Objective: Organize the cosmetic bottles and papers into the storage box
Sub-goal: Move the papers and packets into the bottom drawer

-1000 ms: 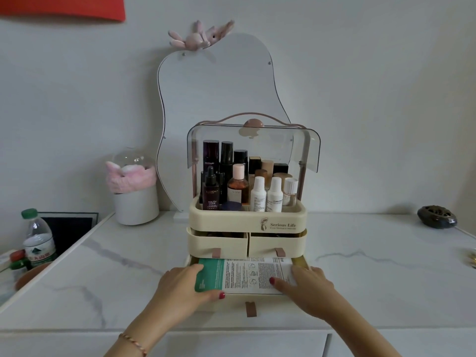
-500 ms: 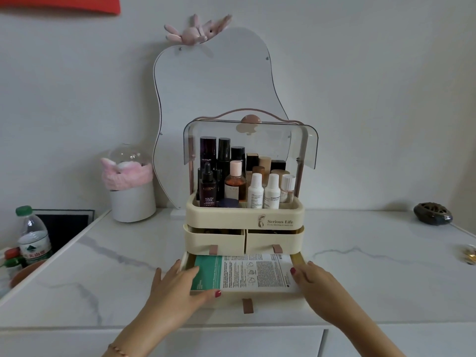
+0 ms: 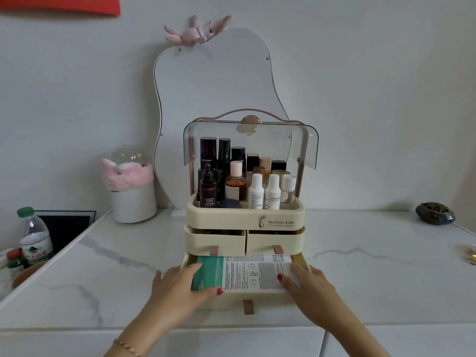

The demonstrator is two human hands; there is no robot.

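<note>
Flanking the paper packet (image 3: 253, 275) in the open bottom drawer (image 3: 247, 300), both hands: left (image 3: 180, 287) and right (image 3: 309, 286), fingers flat on its ends.

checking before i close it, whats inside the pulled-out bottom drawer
A flat green-and-white printed packet lies inside the cream bottom drawer, both hands on its ends. Anything beneath it is hidden.

Both arms reach forward from the bottom edge, forearms angling in toward each other; the left hand (image 3: 180, 284) lies palm down, fingers fairly straight and pointing right, thumb stretched out along the near side; the right hand (image 3: 309, 286) mirrors it, flat, fingers pointing left; red nail polish on both; thin bracelet (image 3: 127, 347) on the left wrist.
</note>
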